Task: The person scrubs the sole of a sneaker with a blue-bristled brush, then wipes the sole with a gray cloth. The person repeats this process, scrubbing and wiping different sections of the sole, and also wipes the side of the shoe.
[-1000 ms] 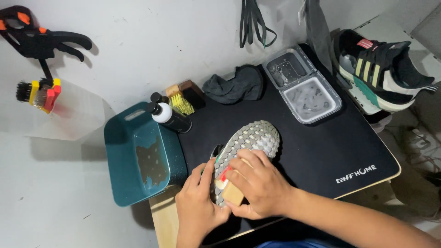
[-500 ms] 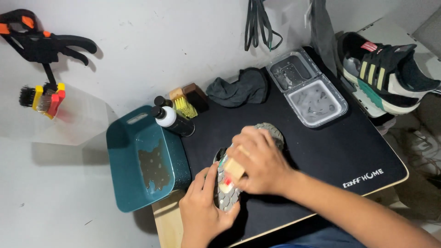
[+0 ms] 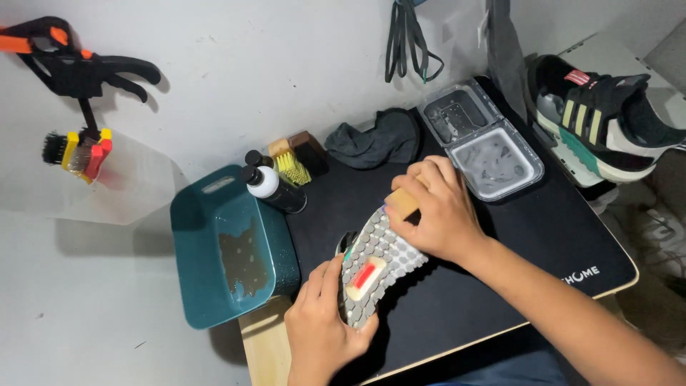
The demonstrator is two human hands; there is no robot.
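We hold a sneaker sole-up near the six o'clock edge of the surface. Our left hand grips it from the heel end at seven o'clock, thumb and fingers wrapped around the edges. Our right hand comes in from four o'clock, curled over a small wooden-backed brush and pressing it onto the toe end of the sole.

To do this well, we judge the brush should stay flat against the sole so the bristles reach into the grooves, with short strokes and firm, even pressure. The left hand should brace the shoe so it does not twist, and the toe should be tilted toward the basin so run-off lands there.

The sole is grey rubber with a grid of raised studs, with a cream patch and a red bar at mid-foot. The surface wears a smooth black mat. At nine o'clock sits a teal plastic basin, rounded at the corners, with dark water in it. At eleven o'clock lies a dark bottle with a white shoulder, beside a yellow-bristled brush. At twelve o'clock is a crumpled dark cloth, at one o'clock a clear hinged plastic tray holding cloudy liquid, and at two o'clock a second black sneaker with green stripes.
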